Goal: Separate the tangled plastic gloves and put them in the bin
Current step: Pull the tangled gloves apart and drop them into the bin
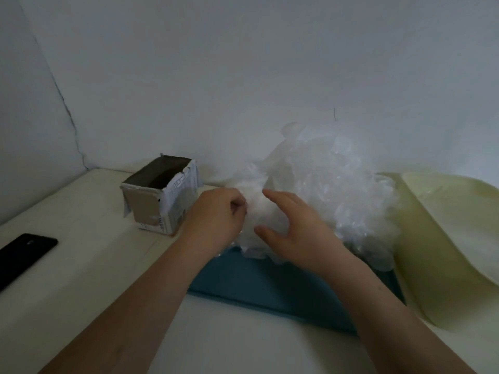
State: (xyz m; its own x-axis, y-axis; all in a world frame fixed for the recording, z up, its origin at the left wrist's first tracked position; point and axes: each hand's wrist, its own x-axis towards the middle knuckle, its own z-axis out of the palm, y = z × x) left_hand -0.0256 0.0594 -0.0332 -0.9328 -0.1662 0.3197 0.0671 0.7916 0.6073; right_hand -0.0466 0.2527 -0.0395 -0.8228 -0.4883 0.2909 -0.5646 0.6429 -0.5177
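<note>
On the pale surface (81, 265), against the wall, lies one heap of tangled plastic gloves (337, 184). It is clear and crinkled, and the single gloves in it cannot be counted. The heap rests partly on one teal mat (256, 287), hiding the mat's far edge. One cardboard bin (162, 201) stands open-topped just left of the heap; its printed label (179, 195) is too blurred to read. Two bare hands meet at the heap's near left side. The left hand (216, 214) has its fingers curled, pinching the plastic. The right hand (297, 228) has its fingers spread, thumb and forefinger apart around a fold. One black phone (24, 255) is cut off at the left edge, and one cream sheet (445, 238) at the right.
</note>
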